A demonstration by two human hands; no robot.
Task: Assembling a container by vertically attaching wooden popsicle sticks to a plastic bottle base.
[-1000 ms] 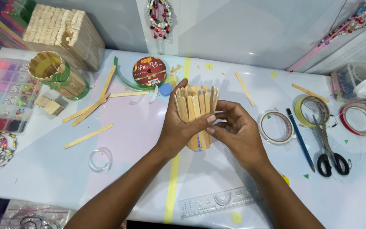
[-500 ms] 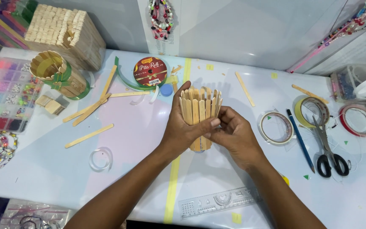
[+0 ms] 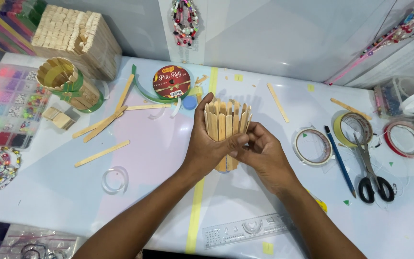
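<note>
A small cup made of upright wooden craft sticks [image 3: 226, 121] stands at the middle of the white table [image 3: 168, 192]. My left hand [image 3: 207, 146] wraps around its left side, thumb across the front. My right hand [image 3: 262, 153] presses against its right lower side, fingers pinched at the sticks. Both hands grip the cup together. Its base is hidden behind my fingers.
Loose craft sticks [image 3: 102, 153] lie left of centre beside a green-banded stick cup [image 3: 65, 79] and a stick box [image 3: 75, 38]. A ribbon roll [image 3: 171, 82] sits behind. Tape rolls [image 3: 312, 146], a blue pencil [image 3: 339, 160], scissors [image 3: 372, 177] lie right. A bead tray [image 3: 8, 105] sits left, a clear ruler [image 3: 247, 229] near me.
The stick cup has turned more upright and shifted slightly right in my hands. My right fingers have closed in tighter on its front.
</note>
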